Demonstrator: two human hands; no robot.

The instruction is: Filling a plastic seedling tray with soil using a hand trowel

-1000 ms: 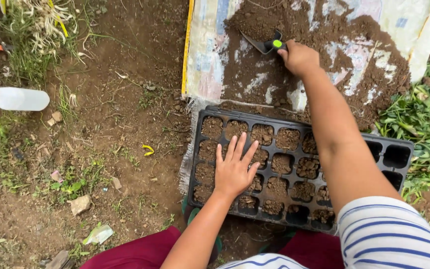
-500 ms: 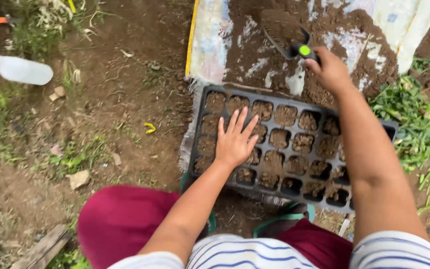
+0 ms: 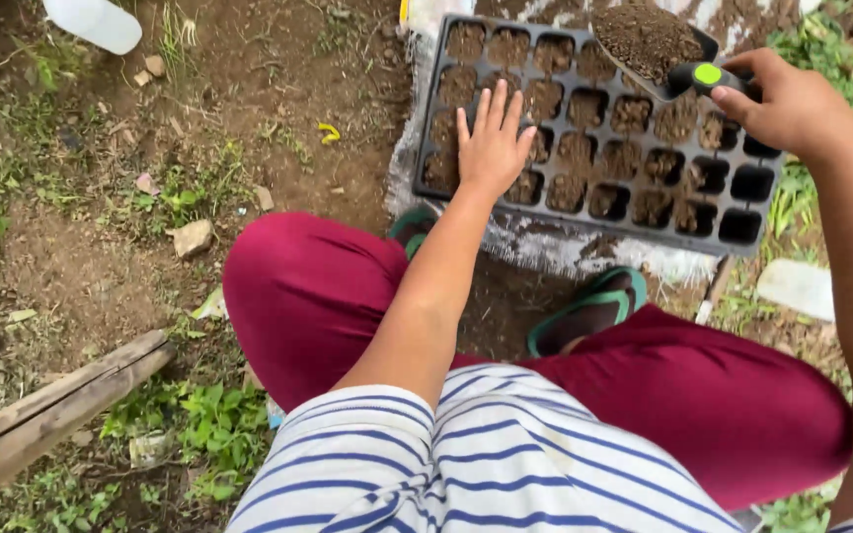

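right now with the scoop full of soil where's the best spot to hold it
Grip the scoop by its black handle with the green dot, from the right side, as the right hand does. The handle sticks out toward that hand, and the heaped bowl is level over the seed tray, so a rear grip likely avoids spills.

The one camera sits on my head and looks steeply down past my striped shirt and dark red trousers (image 3: pixel 328 296), close over my knees. It faces forward onto the black plastic seedling tray (image 3: pixel 594 118) lying on bare earth, near the picture's top.
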